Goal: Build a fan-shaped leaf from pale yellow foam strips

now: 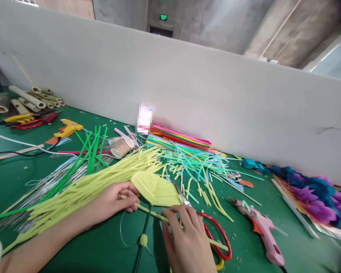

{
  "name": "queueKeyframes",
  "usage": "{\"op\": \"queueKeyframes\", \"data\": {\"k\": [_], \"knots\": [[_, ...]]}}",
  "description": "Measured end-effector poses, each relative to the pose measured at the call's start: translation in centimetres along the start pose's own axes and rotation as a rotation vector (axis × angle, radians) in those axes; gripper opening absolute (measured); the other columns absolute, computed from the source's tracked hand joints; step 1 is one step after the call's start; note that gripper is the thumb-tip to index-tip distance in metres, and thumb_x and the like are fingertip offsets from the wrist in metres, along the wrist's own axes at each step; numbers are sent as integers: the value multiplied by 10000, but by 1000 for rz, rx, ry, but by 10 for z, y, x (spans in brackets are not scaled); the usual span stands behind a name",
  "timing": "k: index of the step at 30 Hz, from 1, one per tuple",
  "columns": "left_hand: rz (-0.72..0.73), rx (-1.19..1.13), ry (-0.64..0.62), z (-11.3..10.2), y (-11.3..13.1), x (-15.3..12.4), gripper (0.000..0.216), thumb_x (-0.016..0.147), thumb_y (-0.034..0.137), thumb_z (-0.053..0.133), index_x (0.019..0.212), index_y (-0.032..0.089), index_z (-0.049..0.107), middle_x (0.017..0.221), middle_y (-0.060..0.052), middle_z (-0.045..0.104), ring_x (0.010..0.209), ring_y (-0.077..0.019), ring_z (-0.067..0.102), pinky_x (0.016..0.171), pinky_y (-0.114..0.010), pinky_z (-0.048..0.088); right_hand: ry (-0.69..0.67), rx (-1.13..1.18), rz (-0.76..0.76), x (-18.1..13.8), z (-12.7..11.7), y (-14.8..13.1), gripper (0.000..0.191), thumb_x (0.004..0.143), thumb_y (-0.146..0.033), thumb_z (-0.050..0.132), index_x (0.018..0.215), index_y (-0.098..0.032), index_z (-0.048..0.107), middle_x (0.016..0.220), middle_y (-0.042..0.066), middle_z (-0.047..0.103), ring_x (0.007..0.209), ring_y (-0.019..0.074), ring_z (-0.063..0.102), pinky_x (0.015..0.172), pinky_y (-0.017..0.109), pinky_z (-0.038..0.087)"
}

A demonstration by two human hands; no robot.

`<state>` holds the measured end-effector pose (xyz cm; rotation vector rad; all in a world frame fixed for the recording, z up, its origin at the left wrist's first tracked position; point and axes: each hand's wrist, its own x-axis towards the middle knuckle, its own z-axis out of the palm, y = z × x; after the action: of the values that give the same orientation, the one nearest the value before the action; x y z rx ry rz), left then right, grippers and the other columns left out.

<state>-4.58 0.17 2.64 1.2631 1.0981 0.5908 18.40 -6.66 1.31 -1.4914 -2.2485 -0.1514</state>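
My left hand (121, 199) pinches one end of a yellow-green pipe cleaner (150, 213). The same strip runs under the curled fingers of my right hand (186, 237), and its far end sticks out on the right. Just beyond the fingers lies a leaf shape (156, 188) built of yellow-green pipe cleaners side by side. A dark green stem (146, 222) runs from it toward me, with a small yellow-green ball (143, 240) on it. A thin clear line loops near the stem. Red-handled scissors (226, 235) lie partly beneath my right hand.
Loose yellow-green pipe cleaners (102, 178) spread along the left. A pink glue gun (263, 231) lies at right, a yellow one (68, 129) at far left. Twine (122, 147), cut pieces and coloured bundles (182, 138) sit before the white partition (187, 87). Purple flowers (321, 204) lie far right.
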Motion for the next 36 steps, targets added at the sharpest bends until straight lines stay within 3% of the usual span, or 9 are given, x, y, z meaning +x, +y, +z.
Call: {"op": "queueKeyframes", "data": {"k": [7, 12, 16, 20, 23, 25, 29, 33, 36], "knots": [[-25, -98, -25, 1, -7, 1, 331, 816, 434, 658, 977, 151, 594, 891, -66, 726, 763, -183, 687, 764, -314, 540, -12, -16, -149, 34, 17, -37, 152, 724, -141, 744, 781, -187, 612, 767, 41, 608, 730, 245, 562, 603, 349, 446], [-2, -97, -43, 0, -9, 0, 303, 833, 422, 645, 969, 157, 592, 899, -67, 733, 849, -205, 688, 820, -342, 542, -47, -122, -171, 41, 30, -38, 176, 712, -77, 728, 711, -183, 587, 702, 37, 606, 655, 235, 561, 552, 334, 387], [18, -44, -92, -1, -11, 1, 310, 862, 437, 608, 978, 150, 590, 867, -77, 729, 813, -210, 694, 774, -339, 550, -80, -106, -119, 35, 19, -30, 193, 739, -49, 665, 718, -203, 550, 677, 21, 595, 616, 213, 538, 548, 323, 319], [106, 22, -24, 2, -16, 0, 554, 835, 441, 644, 1295, 206, 445, 1148, -124, 655, 858, -220, 683, 654, -304, 564, -4, -41, -83, 27, 6, -27, 186, 785, -74, 586, 699, -216, 503, 632, 8, 563, 579, 193, 505, 541, 321, 257], [224, 180, 140, 5, -21, -3, 789, 825, 405, 664, 1463, 312, 208, 1452, -135, 443, 1061, -253, 635, 789, -348, 574, 27, 5, -146, 21, 4, -32, 173, 807, -95, 540, 693, -216, 491, 620, 7, 554, 561, 186, 494, 531, 319, 236], [288, 370, 178, 6, -22, -7, 764, 827, 383, 657, 1468, 332, 245, 1540, -89, 339, 1263, -297, 509, 977, -403, 504, 40, 25, -188, 19, 4, -36, 165, 839, -119, 509, 706, -214, 495, 621, 10, 557, 551, 187, 492, 525, 317, 232], [333, 659, 49, 7, -19, -14, 710, 829, 278, 623, 1467, 324, 316, 1565, -3, 317, 1419, -293, 306, 1181, -436, 255, 46, 82, -181, 23, -2, -41, 197, 892, -123, 471, 714, -207, 490, 620, 6, 564, 544, 172, 503, 530, 293, 262], [337, 709, -51, 1, -15, -17, 791, 840, 199, 557, 1517, 338, 172, 1583, 26, 270, 1420, -263, 312, 1182, -394, 262, -49, 275, -92, 36, -9, -45, 144, 901, -157, 504, 766, -203, 521, 683, 5, 608, 582, 155, 543, 533, 252, 314], [331, 745, -137, -10, -15, -19, 855, 771, 109, 578, 1510, 337, 215, 1583, 16, 270, 1425, -263, 302, 1184, -393, 254, -126, 369, -47, 47, -7, -52, 100, 895, -194, 554, 796, -205, 550, 743, 5, 643, 649, 158, 584, 564, 238, 357]]}}
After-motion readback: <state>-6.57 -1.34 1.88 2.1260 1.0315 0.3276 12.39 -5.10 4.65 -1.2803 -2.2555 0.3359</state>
